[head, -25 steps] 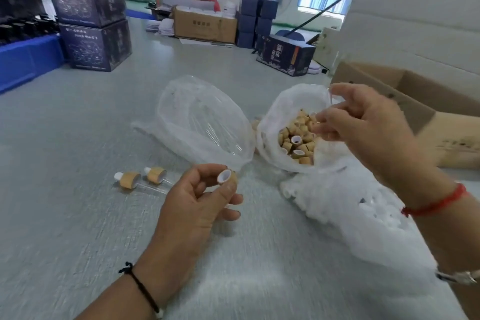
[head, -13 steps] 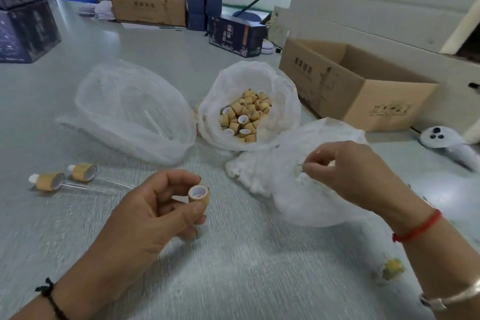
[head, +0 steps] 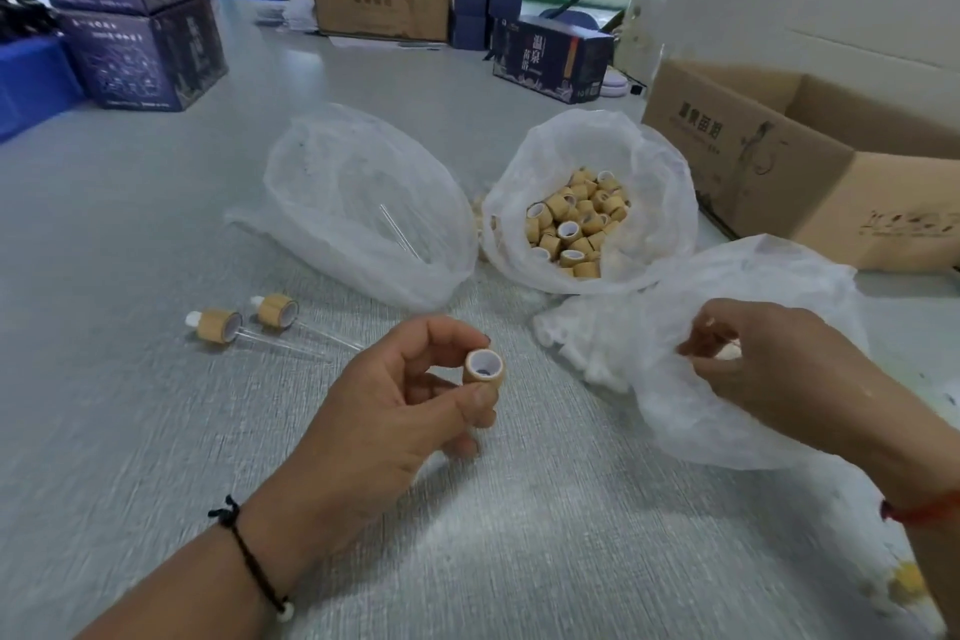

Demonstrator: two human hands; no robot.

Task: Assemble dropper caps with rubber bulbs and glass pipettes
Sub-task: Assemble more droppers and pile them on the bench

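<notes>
Right, head view only: the person's left hand pinches one tan bamboo-look dropper cap with a white inner liner between thumb and forefinger, open end tilted up toward the camera, held above the grey textured tabletop. Other fingers curled loosely under it. Right hand is at the mouth of a crumpled translucent plastic bag of small white rubber bulbs, fingertips pinched together on something at the bag's edge; cannot tell whether that is film or a bulb, too blurred. Behind it, a second white plastic bag lies open, holding a heap of the same tan caps. Left of that, a third clear plastic bag, with thin glass pipettes faintly visible inside. Two finished droppers, tan collar, white bulb tip, glass tube, lie side by side on the tabletop, left of the held cap, well apart from it. Open brown cardboard carton at far right, touching neither hand. Dark blue printed boxes stacked at far left. Another person sits at the far end behind a brown carton. Black cord on the left wrist, red cord on the right.
</notes>
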